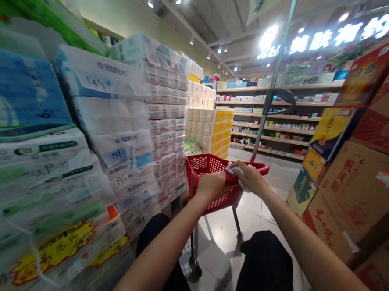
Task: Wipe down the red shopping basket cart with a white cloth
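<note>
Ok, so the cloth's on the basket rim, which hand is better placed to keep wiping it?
Probably the right hand. It already lies over the white cloth on the near rim of the red basket. The left hand grips bare rim beside it, seemingly steadying, with no cloth under it.

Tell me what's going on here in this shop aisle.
A person stands in a store aisle with both hands on the near rim of a red shopping basket on a wheeled stand. The left hand grips the rim, and the right hand presses a white cloth against it. Wrapped packs of tissue paper are stacked high to the left, cardboard boxes to the right, and stocked shelves run across the back.
</note>
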{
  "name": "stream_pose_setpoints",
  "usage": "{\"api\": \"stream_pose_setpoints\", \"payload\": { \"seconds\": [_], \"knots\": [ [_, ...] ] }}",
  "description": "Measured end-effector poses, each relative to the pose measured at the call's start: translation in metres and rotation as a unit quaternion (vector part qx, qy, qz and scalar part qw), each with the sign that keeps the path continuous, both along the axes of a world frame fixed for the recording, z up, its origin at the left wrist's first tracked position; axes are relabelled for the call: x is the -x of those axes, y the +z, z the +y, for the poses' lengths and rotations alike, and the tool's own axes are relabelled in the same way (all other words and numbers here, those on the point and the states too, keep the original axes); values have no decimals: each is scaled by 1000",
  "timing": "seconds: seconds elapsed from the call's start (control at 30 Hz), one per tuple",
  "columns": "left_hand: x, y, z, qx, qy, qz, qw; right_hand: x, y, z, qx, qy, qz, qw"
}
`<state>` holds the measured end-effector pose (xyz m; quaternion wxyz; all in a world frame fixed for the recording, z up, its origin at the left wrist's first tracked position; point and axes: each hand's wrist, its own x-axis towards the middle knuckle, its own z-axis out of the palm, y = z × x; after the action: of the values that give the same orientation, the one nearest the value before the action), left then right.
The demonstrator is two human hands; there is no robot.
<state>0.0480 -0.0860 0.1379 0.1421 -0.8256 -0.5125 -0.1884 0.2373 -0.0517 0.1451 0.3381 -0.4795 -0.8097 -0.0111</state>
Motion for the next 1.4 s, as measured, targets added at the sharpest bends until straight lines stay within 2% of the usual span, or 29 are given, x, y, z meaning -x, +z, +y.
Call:
{"api": "stream_pose_setpoints", "payload": {
  "seconds": [0.07, 0.17, 0.27, 0.37, 0.5, 0.6, 0.7, 0.83, 0.97, 1.1, 1.23, 1.33, 1.4],
  "knots": [
    [1, 0, -2, -3, -1, 1, 1000, -21, -1, 17, 0, -7, 31, 999],
    [0, 1, -3, -6, 2, -3, 1000, -49, -4, 36, -64, -71, 39, 995],
    [-2, 2, -3, -3, 4, -5, 1000, -55, -8, 37, -100, -152, 26, 983],
    [-3, 3, -3, 5, 10, -5, 1000, -29, -10, 20, -115, -173, 12, 978],
    [-2, 3, -3, 22, 17, -3, 1000, 24, -5, -10, -120, -70, -33, 990],
    [0, 1, -3, 21, 19, -4, 1000, 41, -1, -14, -109, -22, -37, 993],
    [0, 0, -3, 9, 11, -4, 1000, 26, 0, 5, -87, -27, -8, 996],
    [-4, -1, -4, -5, 14, -10, 1000, -20, 0, 38, -68, -122, 22, 990],
    [-8, -2, -5, -12, 9, -14, 1000, -46, -3, 40, -71, -194, 3, 978],
    [-7, -3, -5, -7, 11, -11, 1000, -29, -2, 16, -99, -162, -44, 981],
    [-5, -3, -4, -3, 12, -15, 1000, 10, 2, -9, -81, -58, -63, 993],
    [-4, -3, -4, 4, 9, -14, 1000, 24, 5, -10, -65, -11, -71, 995],
    [-4, -2, -4, 0, 5, -11, 1000, 19, 6, -1, -61, -20, -58, 996]
  ]
}}
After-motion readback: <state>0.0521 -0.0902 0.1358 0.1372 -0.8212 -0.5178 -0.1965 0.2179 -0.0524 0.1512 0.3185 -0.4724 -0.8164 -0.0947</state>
